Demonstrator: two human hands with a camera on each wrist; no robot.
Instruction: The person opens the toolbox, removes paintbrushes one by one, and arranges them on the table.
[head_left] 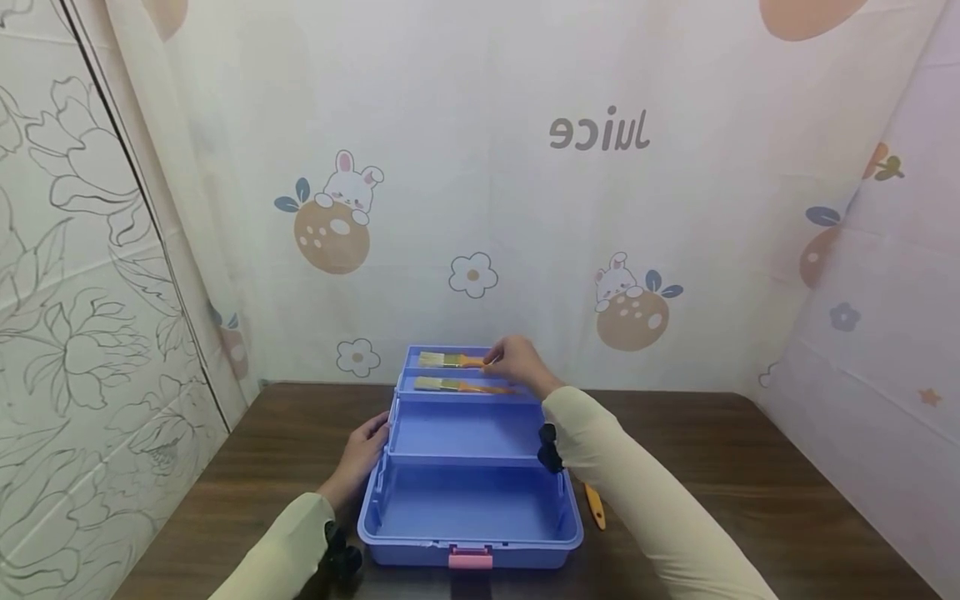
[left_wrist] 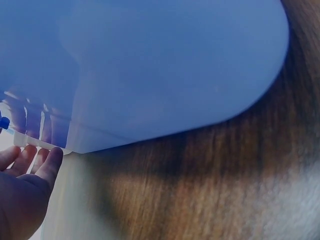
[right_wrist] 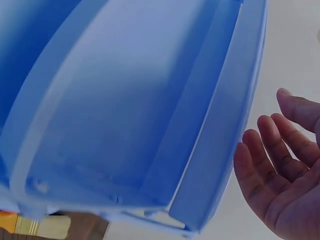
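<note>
A blue-purple tiered toolbox [head_left: 472, 533] stands unfolded on the table, its trays stepping up toward the back. One flat paintbrush [head_left: 450, 360] with an orange handle lies in the topmost tray, and a second paintbrush [head_left: 450, 385] lies in the tray below. My right hand [head_left: 519, 362] is over the right end of the topmost tray, fingertips right at the upper brush's handle end. In the right wrist view its fingers [right_wrist: 272, 150] are loosely bent beside the tray wall, with nothing between them. At the toolbox's left side, my left hand [head_left: 363, 450] rests its fingertips along the edge.
Another orange-handled paintbrush [head_left: 594, 506] lies on the wooden table [head_left: 690, 450] right of the toolbox, partly behind my right sleeve; its pale bristles [right_wrist: 54, 227] show in the right wrist view. A pink latch [head_left: 470, 558] is on the toolbox's front. Patterned curtains [head_left: 480, 167] surround the table.
</note>
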